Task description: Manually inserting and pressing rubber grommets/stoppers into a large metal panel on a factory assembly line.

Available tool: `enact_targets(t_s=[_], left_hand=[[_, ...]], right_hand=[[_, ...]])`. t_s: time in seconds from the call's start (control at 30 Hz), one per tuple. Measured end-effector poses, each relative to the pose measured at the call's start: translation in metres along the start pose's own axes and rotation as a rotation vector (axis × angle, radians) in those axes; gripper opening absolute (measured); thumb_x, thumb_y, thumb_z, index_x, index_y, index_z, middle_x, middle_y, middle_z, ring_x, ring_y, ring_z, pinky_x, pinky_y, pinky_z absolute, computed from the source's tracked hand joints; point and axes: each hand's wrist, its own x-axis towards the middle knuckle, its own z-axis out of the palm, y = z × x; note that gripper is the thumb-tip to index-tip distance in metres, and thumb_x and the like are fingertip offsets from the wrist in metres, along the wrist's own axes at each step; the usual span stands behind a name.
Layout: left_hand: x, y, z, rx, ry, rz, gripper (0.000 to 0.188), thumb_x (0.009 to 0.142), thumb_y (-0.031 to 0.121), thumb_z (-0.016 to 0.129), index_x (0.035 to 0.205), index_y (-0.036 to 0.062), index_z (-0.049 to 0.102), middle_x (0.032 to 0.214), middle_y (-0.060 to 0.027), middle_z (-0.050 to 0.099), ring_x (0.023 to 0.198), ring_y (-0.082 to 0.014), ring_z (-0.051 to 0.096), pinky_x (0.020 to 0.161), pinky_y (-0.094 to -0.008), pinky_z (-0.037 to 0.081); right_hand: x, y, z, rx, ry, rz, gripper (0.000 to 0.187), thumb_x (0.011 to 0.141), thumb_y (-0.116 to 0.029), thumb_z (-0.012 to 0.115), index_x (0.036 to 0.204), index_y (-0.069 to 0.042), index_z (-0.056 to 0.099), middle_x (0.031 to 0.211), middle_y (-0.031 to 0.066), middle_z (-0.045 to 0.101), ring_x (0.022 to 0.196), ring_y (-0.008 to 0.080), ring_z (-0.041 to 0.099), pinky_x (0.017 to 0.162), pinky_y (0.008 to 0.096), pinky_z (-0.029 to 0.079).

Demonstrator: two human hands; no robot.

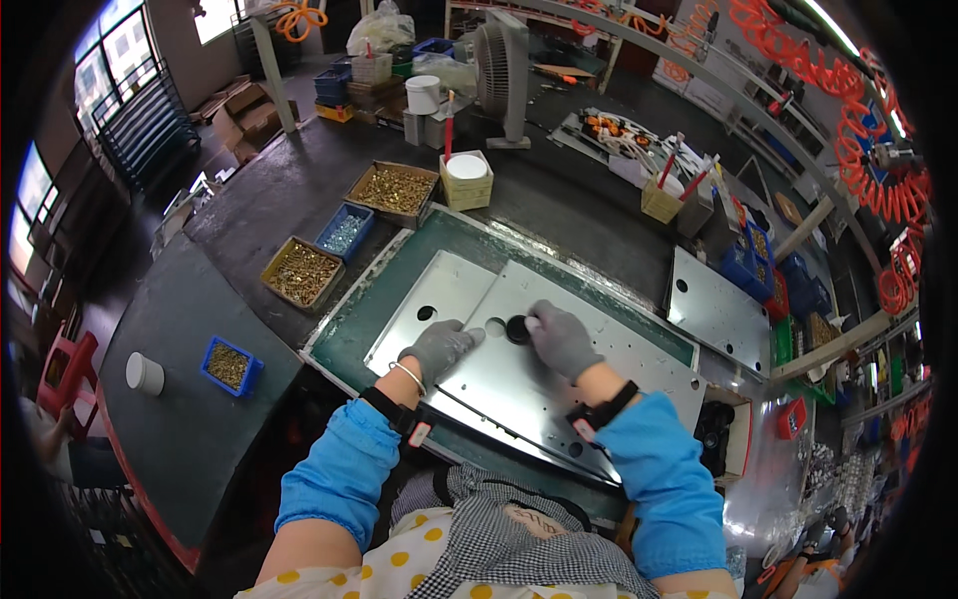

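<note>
Checkered apron [484, 551] nearest cam. L hand [442, 351] (gloved) on metal panel [621, 367] nr its left edge, R hand [564, 342] apart, at blk round piece [517, 329]; can't tell if either's gripping. Panel on green board [390, 286], toward right edge.

two silvery metal panels side by side, a black round piece on the right one

the larger panel [529, 383] lies flat and slanted at the centre of the frame, shiny, with small holes scattered over it; the narrower panel [445, 288], with one dark round hole, lies along its left edge, meeting or overlapping it. the black round piece [517, 330] sits near the frame's middle, beside a greyish circle.
</note>
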Motion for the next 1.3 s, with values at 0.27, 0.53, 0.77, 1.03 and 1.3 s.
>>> enact_targets(t_s=[0.27, 0.53, 0.77, 1.03, 1.3], left_hand=[[0.005, 0.012, -0.002, 0.092, -0.053, -0.145, 0.067, 0.085, 0.048, 0.062, 0.121, -0.0082, 0.055, 0.116, -0.0219, 0.062, 0.104, -0.029, 0.06, 0.09, -0.0334, 0.046], [0.022, 0.006, -0.006, 0.362, -0.194, -0.047, 0.047, 0.093, 0.044, 0.05, 0.108, 0.001, 0.061, 0.103, -0.0221, 0.064, 0.09, -0.0342, 0.063, 0.079, -0.0378, 0.049], [0.026, -0.005, -0.005, 0.383, -0.127, -0.029, 0.065, 0.088, 0.062, 0.047, 0.102, 0.0023, 0.066, 0.099, -0.0248, 0.064, 0.094, -0.0401, 0.06, 0.083, -0.0419, 0.045], [0.016, 0.01, -0.009, 0.451, -0.176, 0.066, 0.052, 0.092, 0.049, 0.045, 0.104, 0.0022, 0.065, 0.098, -0.0236, 0.065, 0.094, -0.0392, 0.062, 0.084, -0.0421, 0.047], [0.007, 0.019, -0.01, 0.282, -0.101, -0.087, 0.054, 0.09, 0.047, 0.054, 0.103, -0.0047, 0.063, 0.095, -0.024, 0.065, 0.091, -0.0345, 0.061, 0.082, -0.0389, 0.047]], right_hand=[[0.014, -0.036, 0.032, -0.294, 0.078, -0.11, 0.019, 0.091, -0.025, 0.048, 0.095, -0.009, 0.057, 0.092, 0.0128, 0.063, 0.083, 0.032, 0.064, 0.071, 0.0441, 0.052], [0.026, -0.033, 0.021, -0.208, -0.146, -0.08, 0.023, 0.089, -0.029, 0.053, 0.093, -0.007, 0.057, 0.092, 0.0156, 0.064, 0.088, 0.0334, 0.063, 0.074, 0.0456, 0.05], [0.038, -0.023, 0.009, -0.033, -0.32, -0.328, 0.035, 0.085, -0.041, 0.06, 0.095, -0.007, 0.057, 0.095, 0.0169, 0.064, 0.093, 0.0354, 0.061, 0.08, 0.0437, 0.048], [0.078, -0.009, -0.015, 0.016, -0.609, -0.307, 0.047, 0.072, -0.042, 0.075, 0.098, -0.008, 0.059, 0.087, 0.0159, 0.066, 0.083, 0.0346, 0.063, 0.071, 0.041, 0.047], [0.103, -0.018, -0.026, 0.22, -0.882, 0.151, 0.028, 0.073, -0.018, 0.078, 0.085, -0.004, 0.057, 0.065, 0.0065, 0.061, 0.052, 0.0189, 0.057, 0.047, 0.0352, 0.045]])
